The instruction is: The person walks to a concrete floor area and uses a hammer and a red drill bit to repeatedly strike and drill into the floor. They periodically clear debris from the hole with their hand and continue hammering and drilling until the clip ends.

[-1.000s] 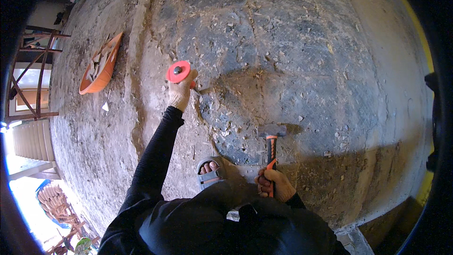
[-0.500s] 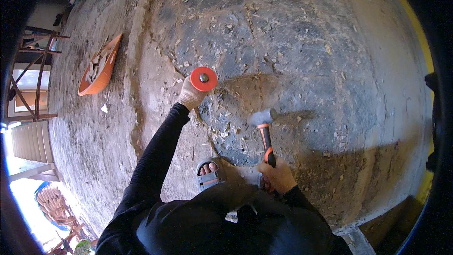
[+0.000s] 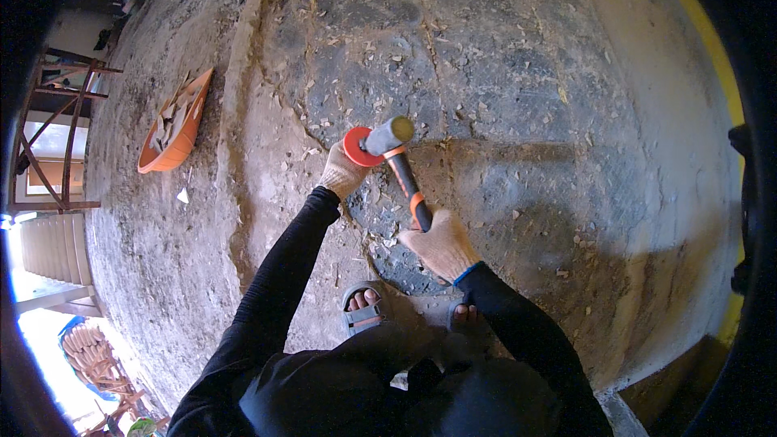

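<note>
My left hand, in a pale knit glove, is closed around a chisel with a round red hand guard. The guard hides most of the chisel, and its tip is out of sight. In my gloved right hand is a hammer with a grey head and a black and orange handle. The hammer's head overlaps the red guard, at the struck end of the chisel. Below the tools lies a rough, dark concrete floor strewn with small pale chips.
An orange basin holding broken pieces sits to the left, beside a raised ridge in the floor. A white fragment lies near it. Rusty metal framing stands at the far left. My sandalled feet are just below the tools.
My right hand has swung the hammer up and to the left, from near my feet to the chisel's head. My left hand has shifted slightly right and still grips the chisel.
</note>
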### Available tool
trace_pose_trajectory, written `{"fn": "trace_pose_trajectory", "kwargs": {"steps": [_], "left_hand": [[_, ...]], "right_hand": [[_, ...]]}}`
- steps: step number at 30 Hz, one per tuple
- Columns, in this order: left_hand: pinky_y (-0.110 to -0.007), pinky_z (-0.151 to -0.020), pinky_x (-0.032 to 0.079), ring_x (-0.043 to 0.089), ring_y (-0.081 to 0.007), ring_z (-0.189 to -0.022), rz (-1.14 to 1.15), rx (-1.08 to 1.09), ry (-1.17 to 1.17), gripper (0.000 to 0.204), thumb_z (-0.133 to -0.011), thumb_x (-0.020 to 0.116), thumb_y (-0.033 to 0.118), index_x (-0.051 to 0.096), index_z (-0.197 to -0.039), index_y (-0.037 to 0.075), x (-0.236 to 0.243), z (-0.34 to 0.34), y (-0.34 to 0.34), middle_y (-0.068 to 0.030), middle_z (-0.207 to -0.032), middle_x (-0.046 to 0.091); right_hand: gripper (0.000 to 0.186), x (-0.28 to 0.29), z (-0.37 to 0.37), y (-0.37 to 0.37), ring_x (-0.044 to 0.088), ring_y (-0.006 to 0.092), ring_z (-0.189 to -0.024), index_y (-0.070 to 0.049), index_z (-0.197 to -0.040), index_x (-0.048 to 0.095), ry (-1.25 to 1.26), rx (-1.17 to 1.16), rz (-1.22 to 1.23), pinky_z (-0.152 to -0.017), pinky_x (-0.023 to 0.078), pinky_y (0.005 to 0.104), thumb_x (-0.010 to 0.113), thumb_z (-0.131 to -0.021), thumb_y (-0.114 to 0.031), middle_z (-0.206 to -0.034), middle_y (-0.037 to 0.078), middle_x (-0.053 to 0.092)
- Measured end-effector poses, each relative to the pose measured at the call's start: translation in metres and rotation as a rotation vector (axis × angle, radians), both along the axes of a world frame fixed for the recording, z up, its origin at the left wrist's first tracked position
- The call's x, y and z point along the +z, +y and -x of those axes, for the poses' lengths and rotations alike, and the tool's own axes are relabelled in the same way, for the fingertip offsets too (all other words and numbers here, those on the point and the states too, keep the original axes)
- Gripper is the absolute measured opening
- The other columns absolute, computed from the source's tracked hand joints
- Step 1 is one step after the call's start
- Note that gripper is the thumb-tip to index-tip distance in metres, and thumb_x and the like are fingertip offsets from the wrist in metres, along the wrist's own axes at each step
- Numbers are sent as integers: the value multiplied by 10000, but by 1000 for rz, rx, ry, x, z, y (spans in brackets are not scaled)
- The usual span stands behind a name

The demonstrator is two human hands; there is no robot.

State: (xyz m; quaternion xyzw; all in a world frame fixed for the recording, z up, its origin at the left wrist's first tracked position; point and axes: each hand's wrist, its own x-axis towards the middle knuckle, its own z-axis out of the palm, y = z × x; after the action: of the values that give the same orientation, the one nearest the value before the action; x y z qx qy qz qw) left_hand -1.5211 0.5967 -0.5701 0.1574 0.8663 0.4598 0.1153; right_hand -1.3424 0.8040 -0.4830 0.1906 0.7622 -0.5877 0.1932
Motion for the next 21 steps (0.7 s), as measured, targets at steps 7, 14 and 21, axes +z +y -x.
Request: {"fn": "trace_pose_trajectory", "kwargs": {"steps": [7, 14, 21], "left_hand": [[-358, -946, 580, 735, -187, -1100, 51, -22, 5, 425, -860, 843, 177, 709, -1241, 46, 1, -3, 3, -91, -1154, 779], [-355, -946, 574, 714, -157, -1112, -30, -40, 3, 403, -885, 857, 197, 712, -1230, 49, -3, -7, 7, -75, -1160, 776], [-352, -950, 584, 727, -161, -1054, 94, -17, -43, 437, -867, 865, 217, 711, -1237, 44, -5, -6, 7, -65, -1155, 775]], "right_hand": [[216, 29, 4, 19, 587, 105, -505, -89, -788, 624, 218, -356, 395, -470, 467, 304, 812, -828, -185, -714, 13, 659], [261, 20, 7, 11, 628, 161, -619, -48, -782, 635, -52, -44, 88, -601, 513, 388, 816, -783, -235, -695, 34, 653], [223, 29, 2, 15, 590, 115, -527, -73, -872, 630, 227, -352, 374, -496, 480, 306, 838, -837, -145, -626, -18, 591]]}}
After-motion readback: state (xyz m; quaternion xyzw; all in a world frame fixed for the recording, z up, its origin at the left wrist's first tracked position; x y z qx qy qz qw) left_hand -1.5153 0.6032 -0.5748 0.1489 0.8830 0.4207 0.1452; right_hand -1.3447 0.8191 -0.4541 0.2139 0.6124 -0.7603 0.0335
